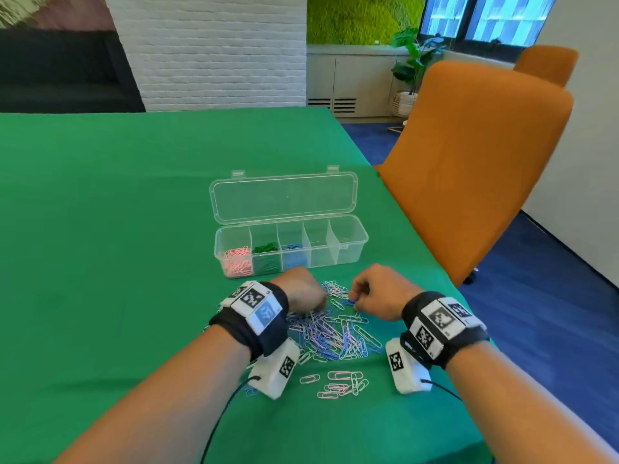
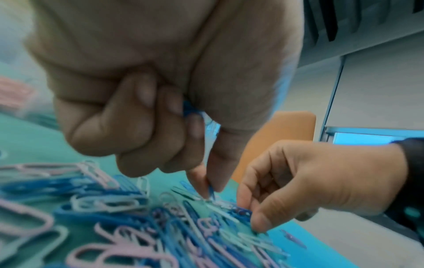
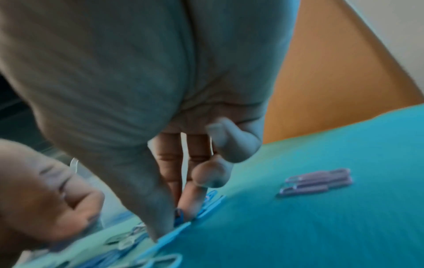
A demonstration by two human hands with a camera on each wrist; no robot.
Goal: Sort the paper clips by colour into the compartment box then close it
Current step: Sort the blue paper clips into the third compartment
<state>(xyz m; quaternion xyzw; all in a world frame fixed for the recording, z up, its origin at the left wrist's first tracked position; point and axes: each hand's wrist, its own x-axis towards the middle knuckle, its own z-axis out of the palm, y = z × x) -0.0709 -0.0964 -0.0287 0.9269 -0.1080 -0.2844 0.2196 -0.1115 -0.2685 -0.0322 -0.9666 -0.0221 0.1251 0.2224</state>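
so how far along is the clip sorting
Partly done. The compartment box already holds pink, green and blue clips in its three left compartments; the two on the right look empty. In hand: the left hand grips blue clips, and the right hand pinches one from the pile. Left: that mixed pile, the pink cluster, then closing the open lid.

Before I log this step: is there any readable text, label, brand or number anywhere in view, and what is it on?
No readable words, brands or numbers in any view.
Wrist bands: square black-and-white coded markers only; tiny characters beside them are too small to read.
Compartment box: clear plastic, no label visible.
Paper clips: no markings.
Both wrist views are too blurred to show any text.
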